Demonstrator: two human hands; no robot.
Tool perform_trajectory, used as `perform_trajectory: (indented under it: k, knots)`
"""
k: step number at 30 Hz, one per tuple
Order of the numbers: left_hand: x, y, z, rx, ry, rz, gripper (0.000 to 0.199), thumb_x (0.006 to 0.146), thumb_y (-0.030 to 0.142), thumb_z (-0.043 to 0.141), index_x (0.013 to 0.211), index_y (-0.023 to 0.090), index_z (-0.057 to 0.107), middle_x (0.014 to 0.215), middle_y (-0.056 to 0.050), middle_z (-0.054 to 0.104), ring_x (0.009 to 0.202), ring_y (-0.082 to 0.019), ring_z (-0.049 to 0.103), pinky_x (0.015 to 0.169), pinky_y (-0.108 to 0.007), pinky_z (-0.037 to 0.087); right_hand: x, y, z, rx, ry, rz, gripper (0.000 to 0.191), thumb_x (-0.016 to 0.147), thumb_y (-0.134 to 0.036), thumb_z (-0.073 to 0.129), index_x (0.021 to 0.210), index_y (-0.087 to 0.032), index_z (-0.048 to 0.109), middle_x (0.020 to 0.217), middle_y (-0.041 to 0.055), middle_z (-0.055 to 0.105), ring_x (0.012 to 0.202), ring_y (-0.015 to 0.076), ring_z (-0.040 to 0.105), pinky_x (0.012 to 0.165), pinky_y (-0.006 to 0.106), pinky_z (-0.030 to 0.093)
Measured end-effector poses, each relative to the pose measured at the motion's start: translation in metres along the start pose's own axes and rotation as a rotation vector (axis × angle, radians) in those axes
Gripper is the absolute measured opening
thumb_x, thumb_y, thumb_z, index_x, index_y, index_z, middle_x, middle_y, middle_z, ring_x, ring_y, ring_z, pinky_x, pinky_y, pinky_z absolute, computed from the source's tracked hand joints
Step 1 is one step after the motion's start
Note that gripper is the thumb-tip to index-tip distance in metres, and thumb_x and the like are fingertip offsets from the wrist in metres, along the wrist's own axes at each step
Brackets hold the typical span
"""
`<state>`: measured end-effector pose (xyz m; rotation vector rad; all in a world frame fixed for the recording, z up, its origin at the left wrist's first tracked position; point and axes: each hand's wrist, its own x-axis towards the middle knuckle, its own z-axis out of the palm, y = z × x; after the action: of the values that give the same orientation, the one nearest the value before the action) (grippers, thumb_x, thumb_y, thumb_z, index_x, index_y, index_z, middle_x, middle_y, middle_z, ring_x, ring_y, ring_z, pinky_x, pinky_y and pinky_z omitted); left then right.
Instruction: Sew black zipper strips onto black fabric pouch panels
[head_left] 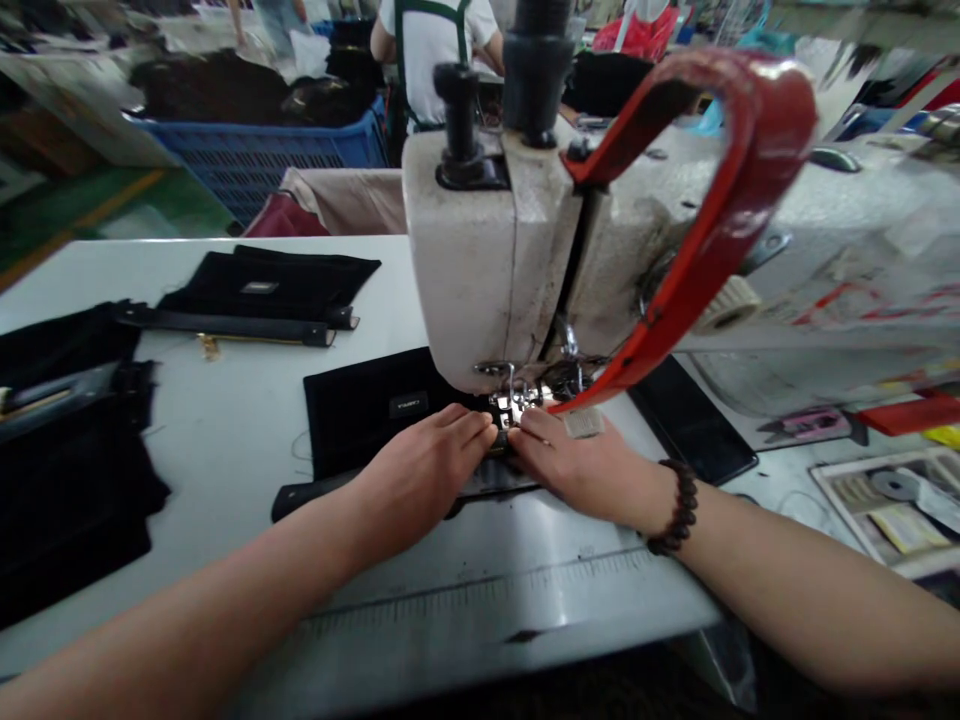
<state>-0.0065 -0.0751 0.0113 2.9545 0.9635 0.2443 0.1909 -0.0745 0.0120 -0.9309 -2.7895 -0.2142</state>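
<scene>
A black fabric piece with a small label lies under the head of a white sewing machine. My left hand presses on it just left of the presser foot, fingers together at its edge. Close on the right side of the foot, my right hand has its fingers bunched on the work, a bracelet round the wrist. The fingertips of both hands nearly meet in front of the needle area. A dark strip sticks out from beneath my left forearm.
More black fabric pieces lie on the white table at the left. A red curved guard arches over the machine. At the right are a black phone-like slab, pink-handled snippers and a tray. A person is behind.
</scene>
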Motion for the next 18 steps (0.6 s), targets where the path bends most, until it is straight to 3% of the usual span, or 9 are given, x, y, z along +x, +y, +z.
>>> perform_trajectory:
  k: [3, 6, 9, 11, 14, 16, 18]
  knots:
    - [0.000, -0.009, -0.004, -0.201, 0.043, -0.081, 0.039, 0.074, 0.004, 0.038, 0.107, 0.011, 0.058, 0.107, -0.009, 0.063, 0.098, -0.018, 0.058, 0.087, -0.032, 0.048, 0.001, 0.007, 0.000, 0.084, 0.029, 0.109, 0.034, 0.075, -0.039, 0.061, 0.098, -0.014, 0.057, 0.095, 0.0106, 0.059, 0.091, 0.0244, 0.051, 0.076, 0.037, 0.040]
    - [0.000, -0.025, -0.007, -0.529, 0.053, -0.199, 0.040, 0.072, 0.006, 0.039, 0.105, 0.017, 0.061, 0.102, -0.002, 0.065, 0.096, -0.016, 0.059, 0.087, -0.030, 0.048, 0.006, 0.013, 0.002, 0.178, -0.055, 0.215, 0.051, 0.069, -0.047, 0.066, 0.105, -0.012, 0.055, 0.099, 0.0131, 0.058, 0.093, 0.0257, 0.050, 0.079, 0.039, 0.041]
    - [0.000, -0.038, -0.007, -0.789, 0.009, -0.296, 0.038, 0.075, 0.009, 0.041, 0.105, 0.019, 0.061, 0.096, 0.001, 0.067, 0.091, -0.015, 0.061, 0.084, -0.030, 0.049, 0.012, 0.019, 0.000, 0.279, -0.144, 0.232, 0.047, 0.069, -0.046, 0.066, 0.101, -0.012, 0.059, 0.100, 0.0135, 0.058, 0.096, 0.0250, 0.050, 0.082, 0.040, 0.040]
    - [0.000, -0.042, -0.006, -0.845, -0.003, -0.321, 0.036, 0.075, 0.010, 0.042, 0.105, 0.018, 0.061, 0.095, 0.001, 0.067, 0.089, -0.016, 0.062, 0.083, -0.031, 0.050, 0.012, 0.023, -0.008, 0.337, -0.161, 0.154, 0.040, 0.070, -0.045, 0.065, 0.096, -0.014, 0.062, 0.102, 0.0120, 0.058, 0.099, 0.0244, 0.048, 0.084, 0.039, 0.038]
    - [0.000, -0.034, -0.008, -0.685, 0.018, -0.253, 0.036, 0.075, 0.008, 0.043, 0.106, 0.014, 0.060, 0.101, -0.003, 0.066, 0.093, -0.017, 0.061, 0.086, -0.032, 0.049, 0.003, 0.029, -0.029, 0.388, -0.188, -0.019, 0.030, 0.071, -0.048, 0.063, 0.080, -0.019, 0.066, 0.104, 0.0089, 0.057, 0.105, 0.0251, 0.044, 0.089, 0.042, 0.033]
    - [-0.001, -0.021, -0.009, -0.429, 0.020, -0.129, 0.036, 0.075, 0.005, 0.042, 0.106, 0.011, 0.060, 0.105, -0.008, 0.064, 0.097, -0.019, 0.059, 0.087, -0.033, 0.048, -0.006, 0.032, -0.042, 0.395, -0.266, -0.055, 0.032, 0.070, -0.051, 0.063, 0.071, -0.019, 0.067, 0.100, 0.0078, 0.057, 0.104, 0.0248, 0.044, 0.089, 0.042, 0.032]
    - [-0.002, -0.007, -0.009, -0.148, 0.017, -0.006, 0.038, 0.074, 0.000, 0.040, 0.106, 0.006, 0.059, 0.107, -0.013, 0.063, 0.097, -0.022, 0.059, 0.084, -0.036, 0.050, -0.013, 0.034, -0.047, 0.431, -0.331, -0.056, 0.028, 0.074, -0.046, 0.061, 0.071, -0.019, 0.067, 0.090, 0.0054, 0.059, 0.093, 0.0194, 0.050, 0.083, 0.036, 0.037]
